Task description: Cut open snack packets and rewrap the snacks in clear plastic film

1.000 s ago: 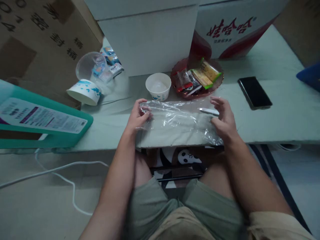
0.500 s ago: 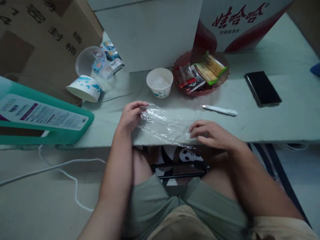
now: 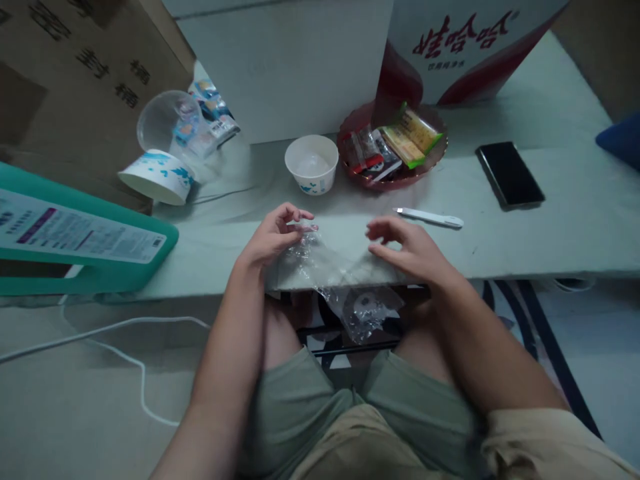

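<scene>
left hand (image 3: 275, 239) pinched shut on corner of plastic wrap (image 3: 320, 263). right hand (image 3: 407, 252) loose, fingers apart, resting on its far side. wrap sat at near edge of table (image 3: 550, 233), part drooping off. imo needed gentle, even tension, since thin stuff probably clings and tears.

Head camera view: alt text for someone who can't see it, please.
A person's left hand pinches a clear plastic sheet at the table edge while the right hand rests on it, part hanging over the lap. Behind are a paper cup, a dish of snacks, a white pen-like tool and a phone.
</scene>
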Action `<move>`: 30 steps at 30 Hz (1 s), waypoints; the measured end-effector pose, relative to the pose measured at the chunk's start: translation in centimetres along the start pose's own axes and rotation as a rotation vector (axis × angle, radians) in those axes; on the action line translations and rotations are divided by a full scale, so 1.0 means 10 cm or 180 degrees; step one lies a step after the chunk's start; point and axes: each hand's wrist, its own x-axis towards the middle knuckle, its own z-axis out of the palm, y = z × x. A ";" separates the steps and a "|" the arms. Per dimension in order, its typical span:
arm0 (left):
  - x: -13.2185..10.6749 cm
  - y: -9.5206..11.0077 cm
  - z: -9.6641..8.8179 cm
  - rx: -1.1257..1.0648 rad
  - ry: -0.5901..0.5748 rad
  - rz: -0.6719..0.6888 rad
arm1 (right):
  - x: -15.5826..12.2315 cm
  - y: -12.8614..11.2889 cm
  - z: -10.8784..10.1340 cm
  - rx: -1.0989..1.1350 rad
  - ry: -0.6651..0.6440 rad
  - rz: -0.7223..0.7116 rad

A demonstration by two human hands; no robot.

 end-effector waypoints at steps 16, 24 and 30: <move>0.10 -0.03 0.22 0.1431 0.1369 0.0294 | 0.29 0.17 0.22 0.0783 0.0592 0.0681; 0.19 -0.03 0.40 0.1738 0.1461 0.0199 | 0.27 0.19 0.20 0.0677 0.0906 0.0823; 0.17 0.00 0.26 0.1520 0.1758 0.0132 | 0.26 0.23 0.15 0.1180 0.1032 0.1265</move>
